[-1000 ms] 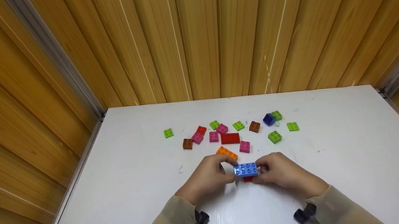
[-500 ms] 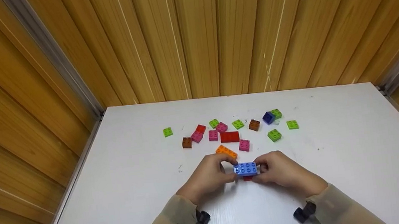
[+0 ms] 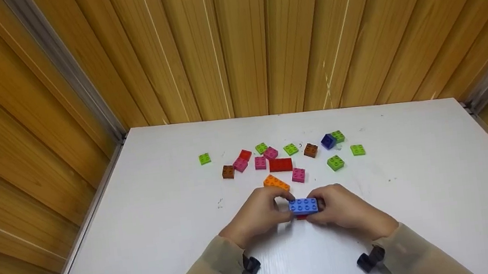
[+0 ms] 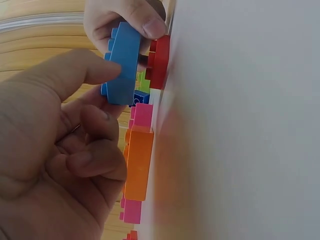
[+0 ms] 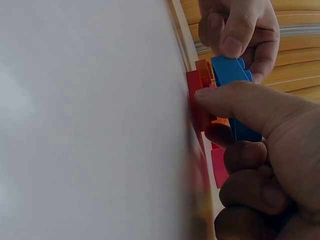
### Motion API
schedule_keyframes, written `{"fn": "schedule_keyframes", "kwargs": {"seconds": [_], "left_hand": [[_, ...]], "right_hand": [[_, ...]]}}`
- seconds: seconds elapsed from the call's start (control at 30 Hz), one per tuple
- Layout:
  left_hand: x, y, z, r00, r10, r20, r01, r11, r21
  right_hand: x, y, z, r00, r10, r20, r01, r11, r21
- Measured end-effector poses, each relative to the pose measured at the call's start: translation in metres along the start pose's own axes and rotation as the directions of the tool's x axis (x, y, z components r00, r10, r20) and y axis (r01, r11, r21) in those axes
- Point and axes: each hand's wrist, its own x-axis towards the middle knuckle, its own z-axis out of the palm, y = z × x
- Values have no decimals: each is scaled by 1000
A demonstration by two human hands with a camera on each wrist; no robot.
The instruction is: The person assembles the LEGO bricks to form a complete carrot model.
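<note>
**Blue brick (image 3: 303,206) over red brick (image 4: 160,64), both hands busy**

Quite a scatter on the table (image 3: 168,237) here! Taking the blue brick as the dial's centre, the orange brick (image 3: 276,182) sits closest, at eleven o'clock, just beyond the left hand (image 3: 259,211). Pink brick (image 3: 298,175) at twelve, long red block (image 3: 280,165) behind at half past eleven. Green brick (image 3: 335,163) at half past one, dark blue brick (image 3: 328,141) at one, right beside a second green brick (image 3: 338,135); brown brick (image 3: 228,172) out at ten.

And the blue one itself, between the hands: studs up, long axis running nine to three! The left grip is clamped on its nine o'clock end. Lower down, the right hand (image 3: 344,208) has its grip pinched on the red brick, thumb against the side. Down at left-wrist level, a gap shows between blue and red. Whether right-hand fingers touch the blue too, I can't tell.
</note>
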Motion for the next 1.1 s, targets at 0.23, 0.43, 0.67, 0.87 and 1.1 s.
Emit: {"fn": "schedule_keyframes", "kwargs": {"seconds": [0.23, 0.43, 0.67, 0.87, 1.1], "left_hand": [[2, -1, 1, 1000, -9, 9, 9, 1000, 28], [0, -1, 1, 1000, 11, 11, -11, 998, 70], [1, -1, 2, 1000, 25, 8, -26, 996, 88], [2, 1, 2, 1000, 17, 18, -19, 996, 86], [2, 4, 4, 1000, 4, 17, -6, 992, 123]], "right_hand": [[1, -3, 1, 1000, -1, -20, 0, 998, -56], [1, -3, 2, 1000, -18, -26, 16, 997, -69], [0, 0, 1, 999, -27, -41, 24, 997, -74], [0, 0, 0, 999, -26, -37, 23, 997, -73], [0, 1, 0, 1000, -19, -22, 18, 999, -37]]}}
